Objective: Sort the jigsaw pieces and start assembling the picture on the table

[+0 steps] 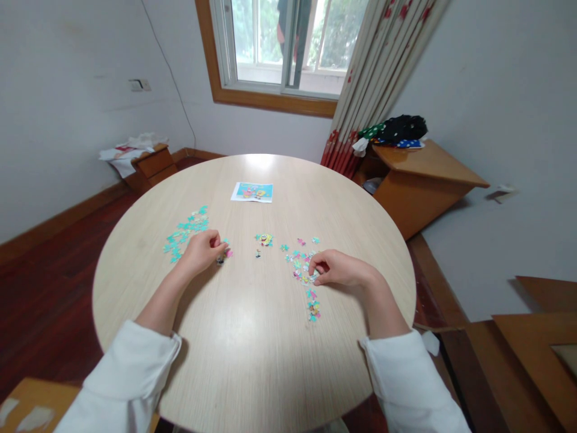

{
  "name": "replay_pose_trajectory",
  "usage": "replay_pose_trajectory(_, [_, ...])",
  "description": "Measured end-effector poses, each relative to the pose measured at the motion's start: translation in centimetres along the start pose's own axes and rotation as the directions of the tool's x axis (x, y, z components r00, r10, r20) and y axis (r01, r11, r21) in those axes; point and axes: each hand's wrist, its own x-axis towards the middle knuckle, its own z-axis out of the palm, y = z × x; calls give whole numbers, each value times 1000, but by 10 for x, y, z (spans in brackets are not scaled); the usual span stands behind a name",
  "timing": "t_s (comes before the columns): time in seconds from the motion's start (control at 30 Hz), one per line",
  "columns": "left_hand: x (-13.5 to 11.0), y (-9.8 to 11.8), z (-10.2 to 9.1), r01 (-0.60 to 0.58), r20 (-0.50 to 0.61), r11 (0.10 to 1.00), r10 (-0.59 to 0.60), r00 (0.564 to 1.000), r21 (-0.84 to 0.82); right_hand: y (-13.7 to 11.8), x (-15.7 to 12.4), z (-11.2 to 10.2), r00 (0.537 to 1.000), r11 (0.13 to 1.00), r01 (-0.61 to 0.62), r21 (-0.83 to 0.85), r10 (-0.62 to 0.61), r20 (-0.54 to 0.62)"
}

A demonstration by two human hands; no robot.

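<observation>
My left hand (pixel 205 248) is closed, thumb and fingers drawn together, at a small cluster of pink, teal and dark jigsaw puzzle pieces (pixel 229 253). Whatever its fingertips hold is hidden. At the right, my right hand (pixel 337 267) has its thumb and fingers curled onto a pale jigsaw puzzle piece (pixel 314 273) in a mixed scatter of loose pieces (pixel 297 263). Between my hands lies a joined section with a yellow cartoon face (pixel 265 240), and a small piece (pixel 258 254) sits just below it. A strip of colourful pieces (pixel 313 305) lies nearer me.
Many teal pieces (pixel 184 231) spread left of my left hand on the round wooden table (pixel 252 361). Farther back lies a printed reference picture (pixel 255 192). A wooden cabinet (pixel 424 174) with folded cloth stands at the right, by the curtain (pixel 365 78).
</observation>
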Motion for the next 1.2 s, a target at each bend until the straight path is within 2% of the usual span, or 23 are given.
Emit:
replay_pose_trajectory(0.17, [0,1,0,-2,-18,1000,2,1000,14,-3,-2,0,999,997,11,74,-9,-32])
replay_pose_trajectory(0.37, [-3,16,-4,-3,-70,999,0,998,-51,-2,0,1,999,952,-11,306,25,-40])
replay_pose_trajectory(0.47, [-7,26,1,-22,-66,989,13,998,-148,-7,11,9,977,876,95,473,9,-213])
replay_pose_trajectory(0.53, [-10,34,8,-46,-32,967,40,999,-250,-14,23,18,924,794,206,572,34,-381])
replay_pose_trajectory(0.57, [-12,38,13,-66,-15,950,64,998,-304,-17,29,23,901,755,239,610,62,-430])
replay_pose_trajectory(0.67, [-17,49,29,-102,41,896,133,990,-432,-28,48,38,874,684,289,669,96,-476])
replay_pose_trajectory(0.83, [-21,55,45,-193,60,868,247,967,-456,-37,64,54,882,647,320,692,64,-468])
replay_pose_trajectory(0.97, [-21,55,45,-265,60,870,317,947,-415,-39,68,58,881,644,333,689,48,-470])
replay_pose_trajectory(1.2, [-19,56,45,-320,17,875,349,937,-363,-39,72,59,884,639,331,695,48,-465])
